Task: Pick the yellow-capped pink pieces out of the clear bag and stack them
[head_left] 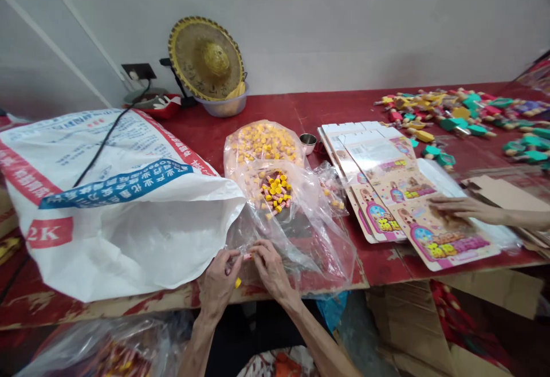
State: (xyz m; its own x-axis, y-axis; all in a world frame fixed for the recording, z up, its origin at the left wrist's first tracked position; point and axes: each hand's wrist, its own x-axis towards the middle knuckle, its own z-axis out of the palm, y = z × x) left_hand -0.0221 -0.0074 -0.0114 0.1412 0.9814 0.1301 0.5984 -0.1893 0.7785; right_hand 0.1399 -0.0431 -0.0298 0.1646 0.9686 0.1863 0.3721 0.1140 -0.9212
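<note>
Red-painted tabletop (387,265), worn along its near edge; both hands at work low over that edge, close together. Left hand (218,279) curled inward, thumb and fingers closed on small stuff, mostly hidden; count cannot be told. A yellow-headed piece (238,282) pokes out just below its fingertips. Right hand (270,263) has its fingers bent toward the left, tips seeming to pinch a small pink piece (247,256) in the gap between the two hands. Exact contact too fine to make out.

Just beyond the hands, an open clear bag (320,245) spreads its mouth toward them, with loose pink-and-yellow pieces (277,191) heaped inside. Behind it, farther from the hands, a fuller bag (231,156) of similar pieces. Left of the hands, a white woven sack (146,245) lies gaping. Well to their right, a co-worker's hand (466,208) rests on printed cards (447,234).

Step in hand, as judged: fingering single small pieces at close quarters, both hands sharing the work. Next move would call for fine fingertip control: left steady, right turning or pressing lightly, pink piece kept lined up.
</note>
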